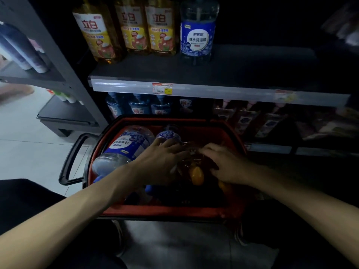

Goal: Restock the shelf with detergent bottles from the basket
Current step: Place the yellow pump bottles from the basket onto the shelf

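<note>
From the head camera, both hands reach into the red basket [167, 210]. The left hand [161, 162] and right hand [223, 164] lie spread on a dark amber detergent bottle [196, 169] lying down among the blue-label bottles [126, 146]. I cannot tell if the fingers have closed. Best to hold both sides firmly, lift straight up, then stand it on the shelf [252, 74] beside the yellow bottles [136, 28].

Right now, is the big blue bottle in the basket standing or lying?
Lying: the blue bottle rests on its side in the red basket.
</note>
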Motion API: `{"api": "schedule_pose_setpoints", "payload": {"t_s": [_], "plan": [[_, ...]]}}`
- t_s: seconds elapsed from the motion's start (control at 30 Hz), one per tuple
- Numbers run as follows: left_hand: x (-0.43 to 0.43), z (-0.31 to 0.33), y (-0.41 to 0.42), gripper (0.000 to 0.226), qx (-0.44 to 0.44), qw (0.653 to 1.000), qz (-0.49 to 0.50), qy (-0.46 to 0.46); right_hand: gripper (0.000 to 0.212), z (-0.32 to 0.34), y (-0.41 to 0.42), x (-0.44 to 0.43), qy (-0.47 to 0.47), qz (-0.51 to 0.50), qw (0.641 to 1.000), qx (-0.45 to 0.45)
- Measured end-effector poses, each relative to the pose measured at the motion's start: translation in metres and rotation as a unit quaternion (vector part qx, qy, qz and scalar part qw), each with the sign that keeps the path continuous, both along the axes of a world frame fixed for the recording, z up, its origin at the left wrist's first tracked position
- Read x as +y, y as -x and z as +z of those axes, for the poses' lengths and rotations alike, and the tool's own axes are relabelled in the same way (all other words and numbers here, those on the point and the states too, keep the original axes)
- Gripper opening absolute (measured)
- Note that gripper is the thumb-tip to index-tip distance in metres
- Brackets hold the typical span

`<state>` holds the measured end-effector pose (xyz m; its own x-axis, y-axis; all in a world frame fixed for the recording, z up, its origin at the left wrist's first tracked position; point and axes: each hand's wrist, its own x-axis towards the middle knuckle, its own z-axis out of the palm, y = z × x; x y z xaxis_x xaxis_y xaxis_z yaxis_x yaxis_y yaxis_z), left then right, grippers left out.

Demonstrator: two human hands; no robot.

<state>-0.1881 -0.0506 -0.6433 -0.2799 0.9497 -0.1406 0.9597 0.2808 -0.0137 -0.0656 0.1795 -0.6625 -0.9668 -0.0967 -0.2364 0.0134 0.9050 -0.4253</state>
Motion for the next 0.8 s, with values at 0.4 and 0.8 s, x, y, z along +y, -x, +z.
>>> {"api": "schedule_pose_setpoints", "payload": {"t_s": [0.4, 0.8], "plan": [[0.035, -0.028, -0.025, 0.074, 0.137, 0.988, 0.03, 0.058, 0.09, -0.036, 0.009, -0.015, -0.159, 0.022, 0.985, 0.066], [0.037, 0.003, -0.008, 0.074, -0.063, 0.98, 0.162, -0.099, 0.068, 0.001, 0.02, 0.019, 0.166, -0.078, 0.977, 0.109]]}}
